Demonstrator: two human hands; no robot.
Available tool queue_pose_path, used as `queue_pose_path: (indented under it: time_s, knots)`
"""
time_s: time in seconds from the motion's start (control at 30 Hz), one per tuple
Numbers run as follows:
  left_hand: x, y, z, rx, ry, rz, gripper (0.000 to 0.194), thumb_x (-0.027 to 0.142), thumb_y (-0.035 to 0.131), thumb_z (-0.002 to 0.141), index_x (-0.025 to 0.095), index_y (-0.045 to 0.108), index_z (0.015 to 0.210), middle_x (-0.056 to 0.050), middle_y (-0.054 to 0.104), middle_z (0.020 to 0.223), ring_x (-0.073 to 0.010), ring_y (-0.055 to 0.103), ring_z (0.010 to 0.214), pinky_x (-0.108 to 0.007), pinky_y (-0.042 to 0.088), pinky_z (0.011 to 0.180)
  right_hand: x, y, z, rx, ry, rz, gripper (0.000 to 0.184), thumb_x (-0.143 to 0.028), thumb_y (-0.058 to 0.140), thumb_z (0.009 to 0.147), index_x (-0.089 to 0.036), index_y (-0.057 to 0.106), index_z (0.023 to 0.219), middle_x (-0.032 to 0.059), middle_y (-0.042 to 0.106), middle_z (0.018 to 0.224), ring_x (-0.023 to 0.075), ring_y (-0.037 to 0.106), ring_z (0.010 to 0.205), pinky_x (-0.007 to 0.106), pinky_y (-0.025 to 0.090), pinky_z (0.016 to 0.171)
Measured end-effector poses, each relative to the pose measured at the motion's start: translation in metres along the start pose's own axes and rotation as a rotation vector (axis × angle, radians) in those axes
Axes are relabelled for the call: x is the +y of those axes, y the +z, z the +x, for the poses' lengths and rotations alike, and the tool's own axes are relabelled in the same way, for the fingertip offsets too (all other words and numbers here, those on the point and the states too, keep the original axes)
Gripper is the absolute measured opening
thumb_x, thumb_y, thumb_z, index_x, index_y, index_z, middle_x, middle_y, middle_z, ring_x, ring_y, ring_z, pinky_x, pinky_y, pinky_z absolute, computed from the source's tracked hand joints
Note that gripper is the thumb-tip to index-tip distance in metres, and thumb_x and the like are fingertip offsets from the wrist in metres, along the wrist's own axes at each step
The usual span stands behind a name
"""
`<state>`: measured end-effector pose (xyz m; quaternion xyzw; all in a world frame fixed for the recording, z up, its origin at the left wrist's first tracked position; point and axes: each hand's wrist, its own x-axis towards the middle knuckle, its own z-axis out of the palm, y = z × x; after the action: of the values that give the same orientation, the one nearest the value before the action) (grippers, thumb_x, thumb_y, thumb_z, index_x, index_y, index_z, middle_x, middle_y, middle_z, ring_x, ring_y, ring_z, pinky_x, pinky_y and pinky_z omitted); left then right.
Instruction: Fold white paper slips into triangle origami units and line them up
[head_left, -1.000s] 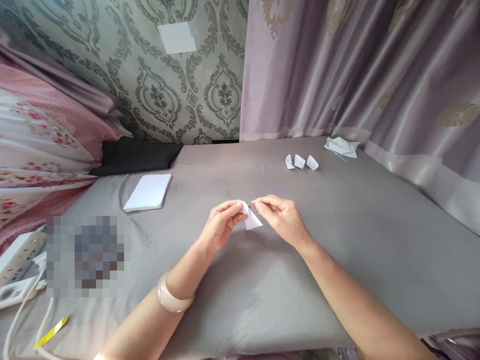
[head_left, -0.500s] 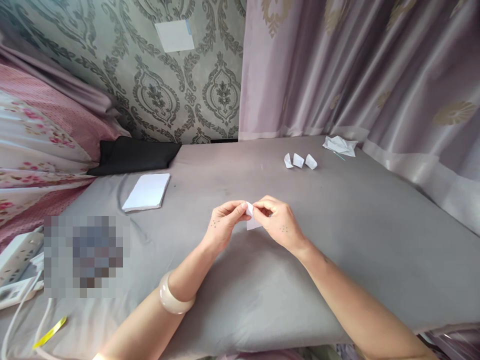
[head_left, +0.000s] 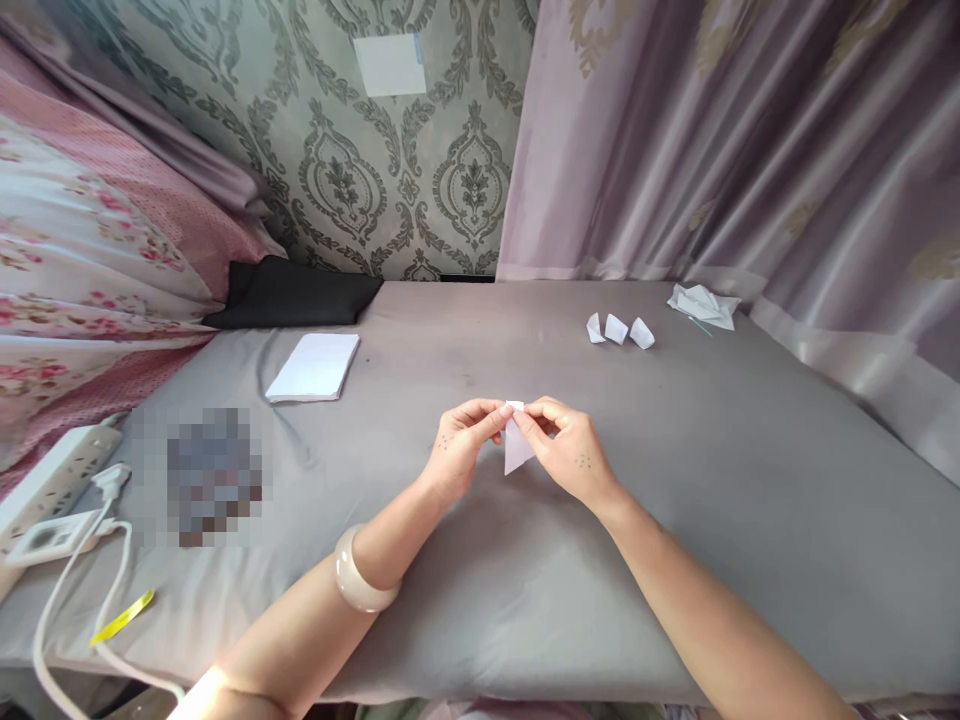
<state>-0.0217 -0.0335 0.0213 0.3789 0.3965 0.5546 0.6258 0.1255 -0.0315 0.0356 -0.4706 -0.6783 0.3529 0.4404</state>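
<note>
Both hands meet over the middle of a grey bed sheet [head_left: 525,600], pinching a small folded white paper piece [head_left: 516,448]. My left hand [head_left: 461,452] grips its top left edge with thumb and forefinger; a pale bangle [head_left: 360,585] sits on that wrist. My right hand [head_left: 566,455] pinches the paper's top right, fingers closed on it. The paper's point hangs down between the hands.
Three small folded paper pieces [head_left: 620,330] lie at the back right, with crumpled paper scraps [head_left: 703,305] beyond them by the curtain. A white paper stack [head_left: 315,366] and a black cloth [head_left: 292,297] lie at the back left. A power strip and cables [head_left: 56,490] are at the left edge.
The hands have closed together on the paper, the right fingers now pinching its top. The view has shifted slightly to the left.
</note>
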Motion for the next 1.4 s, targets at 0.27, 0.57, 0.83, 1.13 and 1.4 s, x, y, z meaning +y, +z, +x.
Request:
queue_pose_path:
  time_s: [0.27,0.57,0.83,1.13,1.4]
  knots:
    - [-0.002,0.001,0.0,0.037,0.063,0.052,0.017,0.032,0.072,0.074,0.015,0.069,0.071,0.0,0.06,0.066,-0.0085,0.048,0.062,-0.023,0.04,0.063,-0.001,0.0,0.001,-0.052,0.038,0.043,0.024,-0.037,0.057,0.085,-0.017,0.066,0.074,0.0013,0.061,0.073,0.012,0.055,0.062,0.024,0.043,0.058]
    - [-0.003,0.004,-0.002,0.105,0.082,0.083,0.016,0.029,0.068,0.073,0.016,0.062,0.066,0.003,0.055,0.062,-0.0081,0.047,0.058,-0.022,0.039,0.059,0.003,0.013,-0.008,0.116,-0.089,-0.129,0.011,-0.03,0.06,0.084,-0.02,0.061,0.09,0.0002,0.064,0.076,0.0118,0.058,0.062,0.024,0.045,0.059]
    - [-0.002,0.002,-0.002,0.09,0.094,0.052,0.014,0.026,0.067,0.075,0.017,0.061,0.067,0.003,0.057,0.065,-0.0088,0.049,0.064,-0.022,0.04,0.063,0.002,0.021,-0.014,0.165,-0.294,-0.334,0.019,-0.019,0.049,0.091,-0.025,0.064,0.102,0.0034,0.067,0.092,0.0154,0.063,0.084,0.026,0.049,0.069]
    - [0.002,0.001,-0.001,0.032,0.046,0.031,0.011,0.028,0.073,0.073,0.018,0.071,0.076,-0.001,0.064,0.077,-0.0106,0.052,0.074,-0.023,0.04,0.068,0.004,0.016,-0.009,0.214,-0.269,-0.259,0.021,-0.019,0.051,0.091,-0.025,0.067,0.104,0.0039,0.066,0.096,0.015,0.063,0.083,0.028,0.051,0.07]
    - [0.002,0.002,-0.001,0.016,0.043,-0.016,0.012,0.028,0.074,0.072,0.018,0.07,0.075,0.0,0.063,0.077,-0.0103,0.052,0.073,-0.024,0.04,0.068,-0.003,0.017,-0.008,0.186,-0.098,-0.01,0.016,-0.029,0.055,0.089,-0.023,0.067,0.096,0.0057,0.064,0.099,0.0152,0.062,0.083,0.026,0.053,0.067]
